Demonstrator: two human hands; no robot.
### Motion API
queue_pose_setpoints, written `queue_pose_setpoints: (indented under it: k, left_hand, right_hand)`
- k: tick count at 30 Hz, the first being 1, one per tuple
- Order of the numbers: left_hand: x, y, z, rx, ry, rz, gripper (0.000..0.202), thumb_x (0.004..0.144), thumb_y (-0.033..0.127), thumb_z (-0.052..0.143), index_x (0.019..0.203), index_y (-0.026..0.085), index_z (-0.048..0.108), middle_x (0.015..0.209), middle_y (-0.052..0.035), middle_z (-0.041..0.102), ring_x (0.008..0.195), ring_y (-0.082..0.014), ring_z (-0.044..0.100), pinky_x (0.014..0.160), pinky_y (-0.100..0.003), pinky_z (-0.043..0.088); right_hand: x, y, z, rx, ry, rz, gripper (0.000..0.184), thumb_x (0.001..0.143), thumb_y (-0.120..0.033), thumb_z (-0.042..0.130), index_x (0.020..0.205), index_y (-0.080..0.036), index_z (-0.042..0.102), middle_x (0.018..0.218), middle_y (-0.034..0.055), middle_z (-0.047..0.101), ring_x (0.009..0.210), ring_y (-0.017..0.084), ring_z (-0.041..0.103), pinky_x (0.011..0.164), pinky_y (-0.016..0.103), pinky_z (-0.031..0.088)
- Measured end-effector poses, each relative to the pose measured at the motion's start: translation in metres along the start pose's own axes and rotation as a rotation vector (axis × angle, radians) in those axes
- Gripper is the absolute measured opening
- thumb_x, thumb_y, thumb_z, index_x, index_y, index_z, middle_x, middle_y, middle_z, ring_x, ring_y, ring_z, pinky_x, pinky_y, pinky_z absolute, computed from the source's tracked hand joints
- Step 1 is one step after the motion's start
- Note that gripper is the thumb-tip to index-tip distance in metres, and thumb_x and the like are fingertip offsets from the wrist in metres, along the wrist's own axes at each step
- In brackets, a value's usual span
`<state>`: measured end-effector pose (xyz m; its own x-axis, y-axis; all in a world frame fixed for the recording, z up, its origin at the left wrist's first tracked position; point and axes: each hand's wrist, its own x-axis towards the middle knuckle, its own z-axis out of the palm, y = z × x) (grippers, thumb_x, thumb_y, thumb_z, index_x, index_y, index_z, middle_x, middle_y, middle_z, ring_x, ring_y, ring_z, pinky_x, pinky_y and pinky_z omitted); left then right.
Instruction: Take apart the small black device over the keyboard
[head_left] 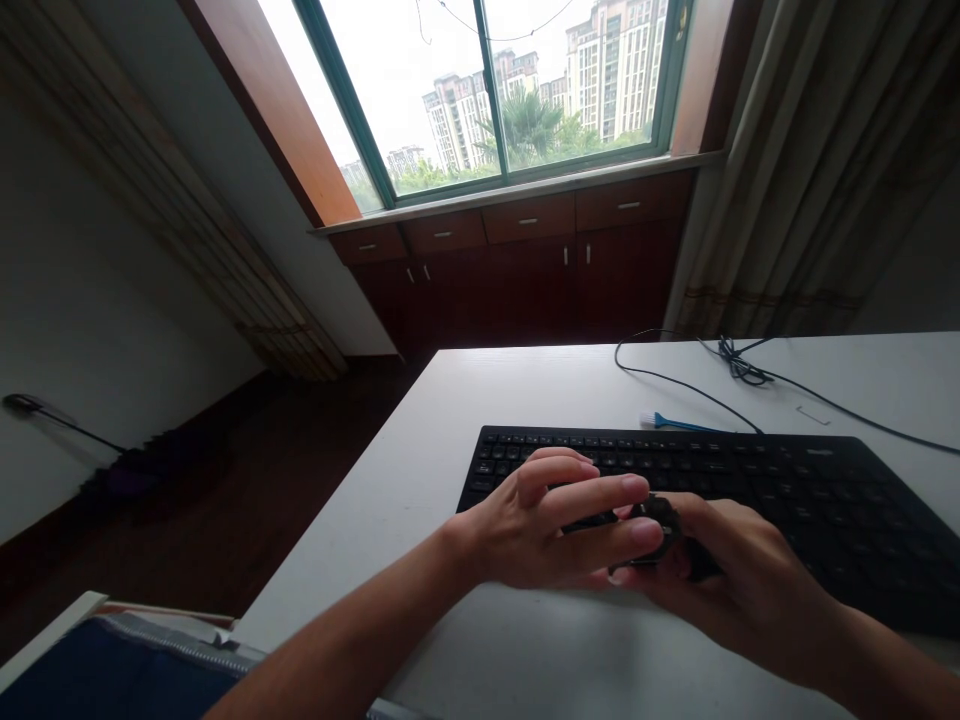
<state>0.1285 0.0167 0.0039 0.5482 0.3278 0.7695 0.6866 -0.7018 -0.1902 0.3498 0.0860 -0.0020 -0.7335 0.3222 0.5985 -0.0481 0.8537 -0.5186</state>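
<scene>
The left hand [551,525] and right hand [739,575] are together above the near edge of a black computer keyboard [832,500], clamped from both sides on a small dark faceted piece [660,522]. The left fingers lie across its top while the right fingers curl beneath it, so much of it is hidden and what it is cannot be told. It sits between the hands, just over the keyboard's near middle, and is not set down. The keys that show look in place, though the hands cover part of the rows. On the far side of the keyboard, a blue-handled brush [667,423] and a small pale slip [814,415] lie untouched on the white desk [420,480], near a black cable [742,372] that loops and bunches towards the far right. Beyond the desk stand dark wooden drawers [525,260] beneath a window [487,90], with a curtain [825,150] at the far right. A navy zip bag [112,670] shows at the near left.
</scene>
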Motion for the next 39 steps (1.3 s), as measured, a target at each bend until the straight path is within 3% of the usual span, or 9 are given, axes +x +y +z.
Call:
queue_pose_setpoints:
  k: [5,12,19,23,26,29,32,36,39]
  left_hand:
    - [0.0,0.0,0.001,0.001,0.034,0.006,0.035,0.091,0.041,0.068,0.121,0.025,0.06,0.146,-0.0024,0.046,0.117,-0.0168,0.048,0.1,-0.028,0.055]
    - [0.001,0.0,0.004,0.005,0.095,0.026,0.026,0.092,0.023,0.065,0.118,0.026,0.062,0.145,0.0006,0.047,0.113,-0.0142,0.049,0.096,-0.025,0.055]
    - [0.003,0.0,0.003,0.026,0.108,0.037,0.025,0.09,0.029,0.067,0.115,0.03,0.063,0.147,0.0033,0.047,0.111,-0.0146,0.048,0.095,-0.024,0.056]
    - [-0.001,0.0,0.006,0.116,0.155,0.116,0.028,0.082,0.04,0.074,0.109,0.041,0.066,0.135,0.0075,0.054,0.112,-0.018,0.045,0.093,-0.027,0.057]
    - [-0.014,0.001,0.014,0.159,0.204,0.203,0.042,0.079,0.049,0.076,0.116,0.056,0.059,0.125,0.014,0.059,0.107,-0.0183,0.047,0.089,-0.029,0.058]
    - [-0.026,0.0,0.018,0.108,0.069,0.176,0.069,0.081,0.043,0.075,0.132,0.07,0.037,0.114,0.0192,0.065,0.093,-0.0159,0.053,0.075,-0.024,0.058]
    - [-0.025,-0.002,0.016,0.118,-0.046,0.137,0.075,0.084,0.034,0.072,0.136,0.069,0.032,0.113,0.0198,0.066,0.083,-0.0153,0.055,0.071,-0.023,0.058]
    - [-0.007,-0.003,0.008,0.189,0.175,0.268,0.064,0.081,0.032,0.075,0.128,0.063,0.045,0.122,0.0167,0.062,0.093,-0.0172,0.052,0.082,-0.026,0.059]
    - [0.0,-0.002,0.003,0.143,0.192,0.266,0.056,0.08,0.038,0.077,0.124,0.059,0.051,0.12,0.0126,0.062,0.102,-0.0193,0.049,0.088,-0.03,0.057]
  right_hand:
    - [-0.001,0.001,0.0,0.019,-0.008,-0.007,0.03,0.093,-0.029,0.069,0.117,-0.024,0.052,0.065,-0.0084,0.062,0.049,0.007,0.055,0.053,0.018,0.044]
    - [0.0,0.001,-0.001,0.012,-0.019,-0.03,0.03,0.096,-0.027,0.064,0.124,-0.023,0.051,0.071,-0.0044,0.069,0.053,0.01,0.061,0.054,0.02,0.047]
    - [-0.002,0.001,-0.002,-0.005,-0.024,-0.016,0.03,0.097,-0.029,0.061,0.125,-0.025,0.051,0.067,-0.0035,0.067,0.062,0.015,0.069,0.059,0.023,0.051]
    - [0.002,0.0,-0.006,0.045,-0.055,-0.079,0.026,0.097,-0.027,0.059,0.122,-0.025,0.052,0.091,0.004,0.076,0.072,0.017,0.073,0.063,0.024,0.055]
    - [0.005,-0.001,-0.009,0.07,-0.077,-0.148,0.026,0.098,-0.022,0.056,0.124,-0.024,0.054,0.109,0.0078,0.076,0.09,0.018,0.075,0.075,0.024,0.057]
    - [0.005,-0.001,-0.01,0.048,-0.081,-0.176,0.031,0.097,-0.017,0.053,0.128,-0.023,0.055,0.117,0.009,0.074,0.099,0.017,0.074,0.081,0.022,0.056]
    - [0.005,0.0,-0.009,0.041,-0.076,-0.179,0.035,0.095,-0.012,0.052,0.128,-0.024,0.055,0.117,0.008,0.075,0.1,0.016,0.074,0.082,0.022,0.056]
    - [0.006,0.001,-0.009,0.036,-0.075,-0.184,0.035,0.094,-0.011,0.051,0.127,-0.023,0.055,0.116,0.0083,0.075,0.101,0.016,0.073,0.082,0.022,0.055]
    - [0.006,0.001,-0.007,0.036,-0.082,-0.181,0.03,0.097,-0.015,0.052,0.126,-0.023,0.054,0.115,0.0085,0.074,0.098,0.017,0.073,0.08,0.023,0.056]
